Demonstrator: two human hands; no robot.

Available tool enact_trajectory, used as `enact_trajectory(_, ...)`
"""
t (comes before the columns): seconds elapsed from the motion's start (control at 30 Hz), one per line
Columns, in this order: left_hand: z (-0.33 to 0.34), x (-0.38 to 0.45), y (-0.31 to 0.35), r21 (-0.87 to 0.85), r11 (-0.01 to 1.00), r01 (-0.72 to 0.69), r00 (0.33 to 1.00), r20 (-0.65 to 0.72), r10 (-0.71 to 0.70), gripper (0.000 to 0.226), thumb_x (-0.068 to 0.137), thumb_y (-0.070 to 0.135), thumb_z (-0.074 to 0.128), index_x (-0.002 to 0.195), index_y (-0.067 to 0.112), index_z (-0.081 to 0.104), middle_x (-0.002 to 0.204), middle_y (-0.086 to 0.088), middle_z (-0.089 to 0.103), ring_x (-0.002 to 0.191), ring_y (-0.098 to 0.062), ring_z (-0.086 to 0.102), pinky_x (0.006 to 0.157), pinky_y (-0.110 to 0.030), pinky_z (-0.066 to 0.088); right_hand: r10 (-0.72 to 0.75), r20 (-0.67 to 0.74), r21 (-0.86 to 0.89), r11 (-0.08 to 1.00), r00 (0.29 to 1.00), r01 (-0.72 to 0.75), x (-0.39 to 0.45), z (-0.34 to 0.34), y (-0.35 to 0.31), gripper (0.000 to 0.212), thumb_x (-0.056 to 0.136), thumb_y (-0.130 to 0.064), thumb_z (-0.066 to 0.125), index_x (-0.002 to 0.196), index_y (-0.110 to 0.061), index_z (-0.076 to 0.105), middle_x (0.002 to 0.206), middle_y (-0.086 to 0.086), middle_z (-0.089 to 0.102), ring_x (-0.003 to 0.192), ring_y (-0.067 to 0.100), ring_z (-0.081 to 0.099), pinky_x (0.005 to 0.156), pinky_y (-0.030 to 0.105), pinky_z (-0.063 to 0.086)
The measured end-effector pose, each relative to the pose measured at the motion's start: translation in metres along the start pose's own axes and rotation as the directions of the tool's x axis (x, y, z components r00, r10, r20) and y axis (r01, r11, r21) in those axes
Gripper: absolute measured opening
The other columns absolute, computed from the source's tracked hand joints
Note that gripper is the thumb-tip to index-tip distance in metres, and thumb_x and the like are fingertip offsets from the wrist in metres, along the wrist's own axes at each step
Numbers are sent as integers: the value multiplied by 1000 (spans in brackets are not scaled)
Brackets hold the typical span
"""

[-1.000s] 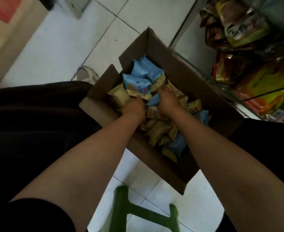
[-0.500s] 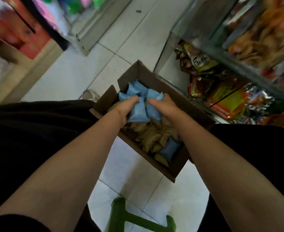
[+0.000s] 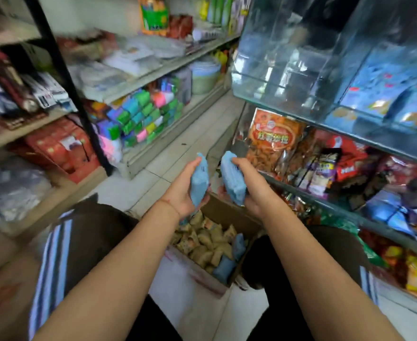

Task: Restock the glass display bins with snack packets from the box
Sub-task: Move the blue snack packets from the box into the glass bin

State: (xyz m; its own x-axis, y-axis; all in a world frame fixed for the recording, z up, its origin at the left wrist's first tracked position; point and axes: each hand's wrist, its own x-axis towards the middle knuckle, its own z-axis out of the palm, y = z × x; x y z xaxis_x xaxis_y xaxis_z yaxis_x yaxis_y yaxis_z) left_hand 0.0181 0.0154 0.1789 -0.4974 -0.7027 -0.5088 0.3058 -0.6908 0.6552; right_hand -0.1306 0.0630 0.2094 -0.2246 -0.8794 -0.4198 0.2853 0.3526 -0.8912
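Your left hand [image 3: 181, 190], at 12 o'clock from the box, gripped a blue snack packet [image 3: 199, 182], fingers curled round it, packet upright. Your right hand [image 3: 250, 185], just at 3 o'clock of the left, gripped a second blue packet [image 3: 232, 179] the same way; the two packets were near each other, not touching. The cardboard box [image 3: 195, 274] sat on the floor between your knees, at 6 o'clock from both hands, and held tan packets [image 3: 206, 242] with a few blue ones [image 3: 224, 268]. The glass display bins [image 3: 301, 60] stood at 2 o'clock; one held blue packets [image 3: 384, 94]. Bagged snacks [image 3: 274, 139] lay on the glass shelf beneath.
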Motion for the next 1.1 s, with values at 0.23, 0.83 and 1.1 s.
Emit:
enact_trajectory(0.23, 3, -31, -12, -289, 957, 2, 975, 212, 62, 47, 78, 47, 61, 114, 15, 63, 102, -7, 65, 87, -23, 63, 77, -34, 50, -130, -43, -104, 987, 991, 125, -22, 8, 14, 37, 86, -42, 67, 103, -9, 66, 97, 10, 74, 81, 22, 72, 69, 33, 57)
enact_trajectory(0.83, 175, -60, 45, 423, 819, -387, 917, 267, 296, 26, 89, 18, 66, 114, 10, 63, 99, -11, 71, 71, -18, 69, 55, -27, 58, -342, -379, 98, 909, 860, 405, -91, -72, -130, 14, 84, -27, 52, 78, -15, 56, 61, 2, 52, 65, 23, 54, 68, 36, 46)
enact_trajectory(1.1, 323, -39, 36, 676, 343, -652, 742, 479, 469, 41, 62, 26, 75, 99, 18, 58, 92, -4, 66, 71, -15, 62, 63, -28, 52, -470, -681, -129, 832, 562, 540, -104, -208, -215, 21, 89, -31, 56, 97, -13, 49, 70, 2, 57, 59, 10, 54, 55, 24, 43)
